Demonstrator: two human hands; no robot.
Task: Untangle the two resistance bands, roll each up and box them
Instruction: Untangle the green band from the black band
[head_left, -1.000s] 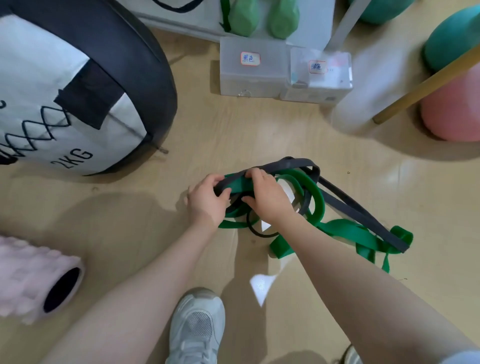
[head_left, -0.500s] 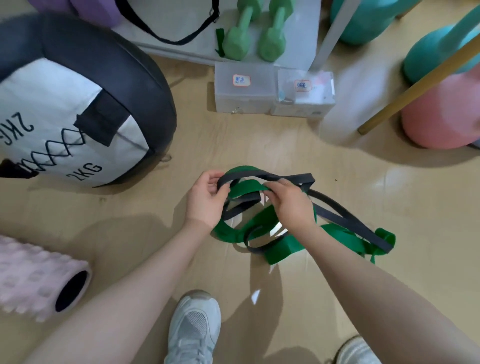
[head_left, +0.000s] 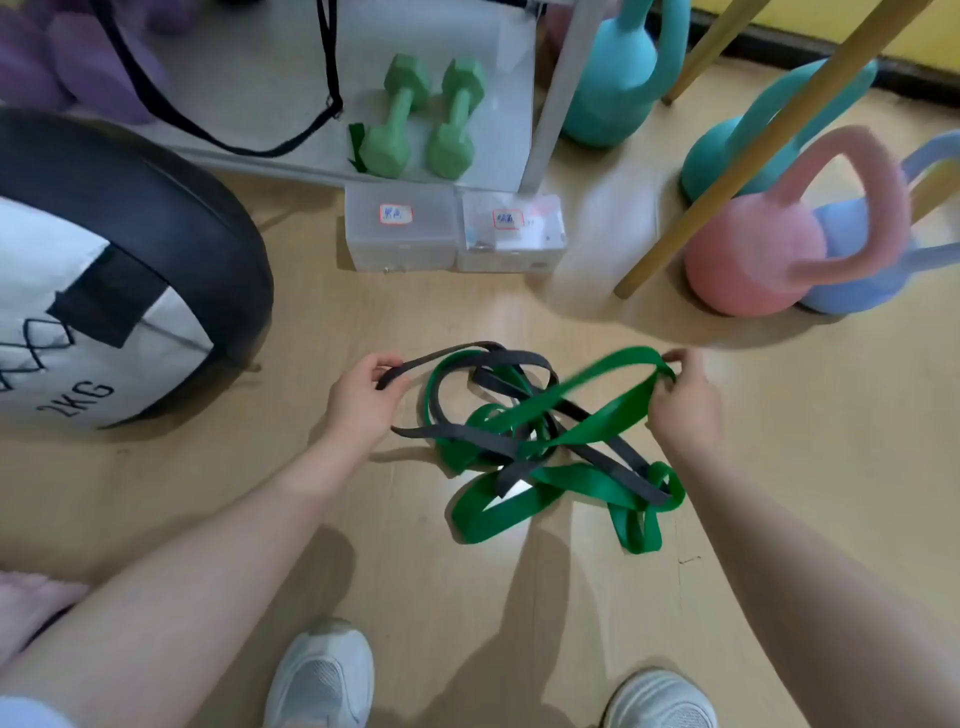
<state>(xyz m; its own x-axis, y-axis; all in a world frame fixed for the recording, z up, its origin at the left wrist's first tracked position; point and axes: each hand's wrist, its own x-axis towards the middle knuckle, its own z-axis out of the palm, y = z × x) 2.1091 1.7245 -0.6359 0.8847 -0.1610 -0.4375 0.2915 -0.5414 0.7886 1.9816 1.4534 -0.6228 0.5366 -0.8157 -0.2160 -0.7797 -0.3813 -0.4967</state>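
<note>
Wood floor (head_left: 779, 467), gym gear around. Far left: black-and-white medicine ball (head_left: 104, 291) marked 2KG. Upper centre: green dumbbells (head_left: 423, 122) on shelf, two clear labelled boxes (head_left: 454, 236) just below. Centre: left hand (head_left: 363, 397) pinching end of black band (head_left: 498, 444); tangled with green band (head_left: 545, 480) on floor. Right hand (head_left: 683, 402) gripping lifted green loop. Upper right: kettlebells (head_left: 753, 260).

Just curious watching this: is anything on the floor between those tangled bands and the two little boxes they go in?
Nothing visible: bare floor lies between the green band, the dark band and the two boxes. Both boxes look closed, and the bands remain tangled together.
</note>
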